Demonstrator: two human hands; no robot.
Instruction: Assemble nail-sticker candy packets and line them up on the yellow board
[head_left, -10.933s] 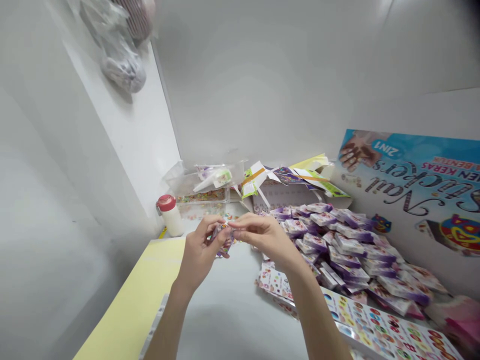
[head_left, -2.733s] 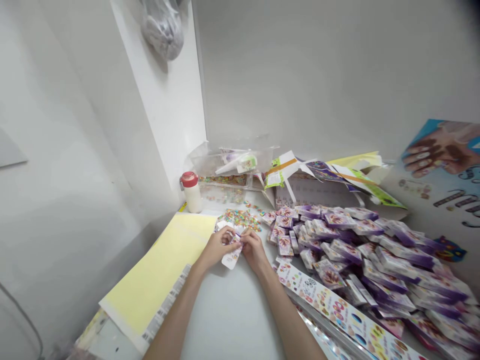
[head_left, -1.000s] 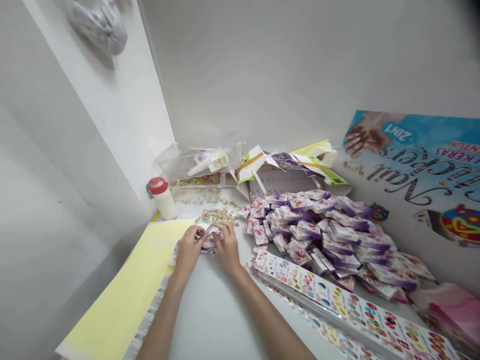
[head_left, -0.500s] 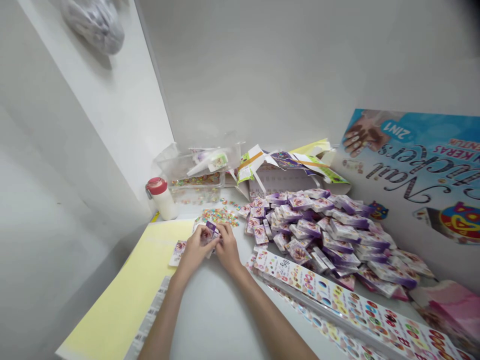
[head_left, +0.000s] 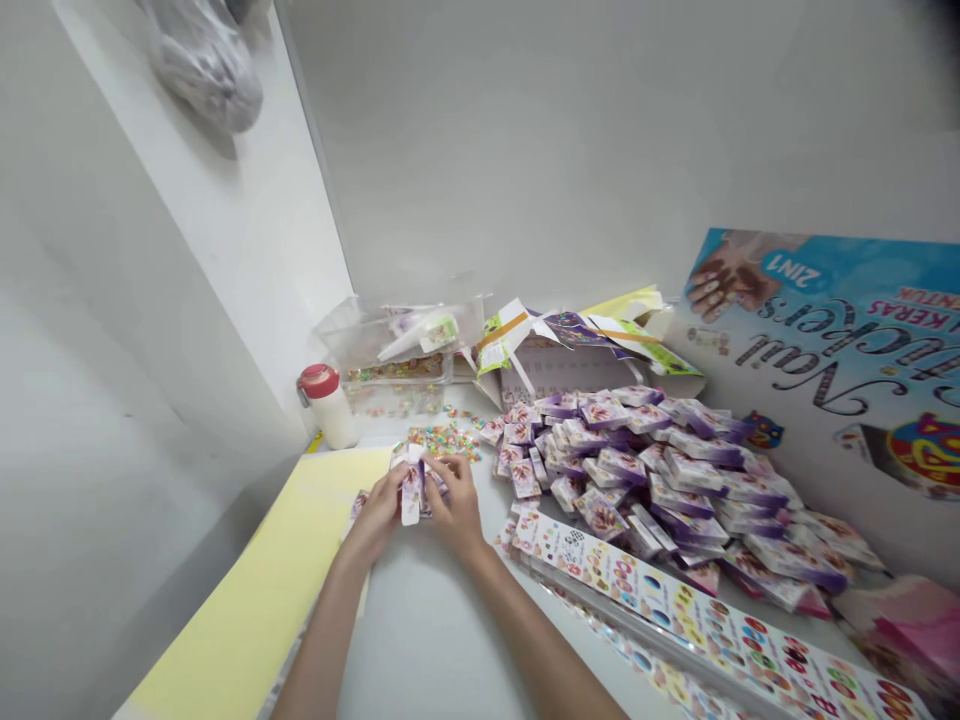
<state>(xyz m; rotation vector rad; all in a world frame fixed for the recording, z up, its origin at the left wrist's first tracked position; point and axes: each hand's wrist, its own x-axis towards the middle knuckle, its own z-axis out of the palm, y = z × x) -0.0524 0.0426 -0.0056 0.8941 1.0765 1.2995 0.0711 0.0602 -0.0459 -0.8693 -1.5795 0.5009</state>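
Between my two hands is a small white and purple printed carton [head_left: 412, 490], its white end flaps sticking out. My left hand [head_left: 380, 510] is closed on its left side. The fingers of my right hand [head_left: 455, 505] press on its right side. Partly behind my left hand lies another printed carton [head_left: 358, 503], on the table at the edge of the yellow sheet. Just beyond my hands, small colourful pieces [head_left: 442, 440] are scattered on the table. A large heap of similar small cartons [head_left: 622, 470] lies to the right.
A bottle with a red lid [head_left: 328, 405] stands at the back left, beside clear plastic trays [head_left: 405, 355]. An opened cardboard box [head_left: 570, 365] is behind the heap. Printed sticker strips [head_left: 675, 610] run along the right, a yellow sheet [head_left: 255, 590] along the left. A large nail-sticker box [head_left: 825, 350] stands far right.
The carton between my hands has been turned, so a long printed side and white flaps now show. My left hand covers more of the other carton. The view has shifted slightly.
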